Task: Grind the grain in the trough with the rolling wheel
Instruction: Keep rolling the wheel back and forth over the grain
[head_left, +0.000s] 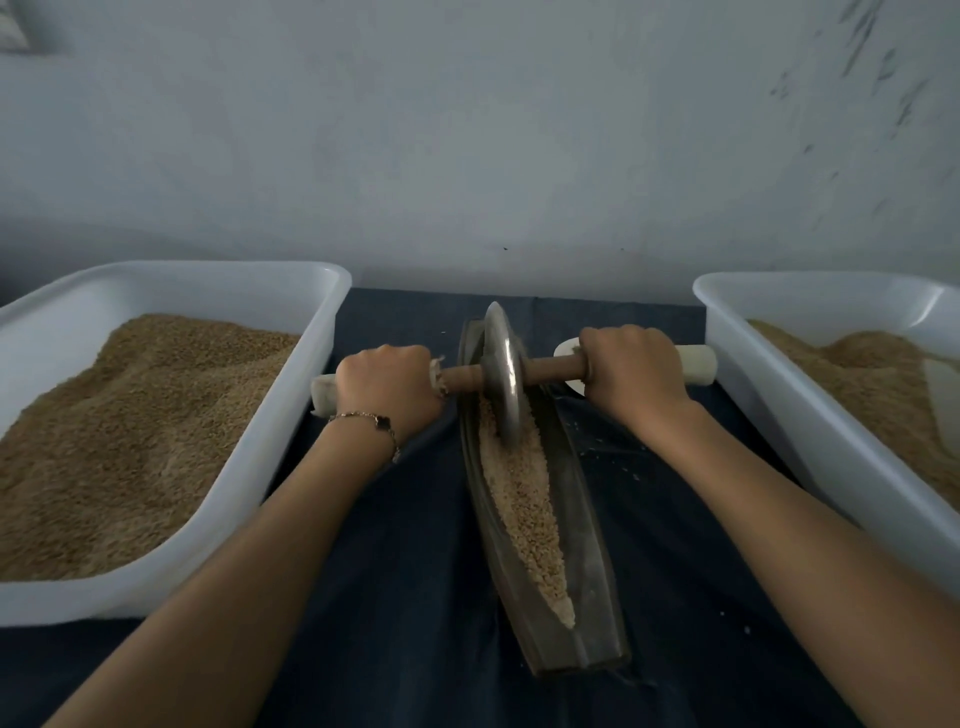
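A long dark metal trough (587, 587) lies lengthwise on the dark cloth, with pale crushed grain (524, 504) along its groove. A metal rolling wheel (503, 374) stands upright in the far half of the trough, its rim down in the grain. A wooden axle (550, 368) runs through the wheel, with pale wrapped ends. My left hand (387, 389) grips the axle's left end, and my right hand (631, 371) grips its right end. Both arms reach forward on either side of the trough.
A white plastic tub (249, 467) heaped with brown grain stands at the left. A second white tub (810, 415) with grain stands at the right, close to the axle's end. A white scoop (569, 349) lies behind my right hand. A grey wall rises behind the table.
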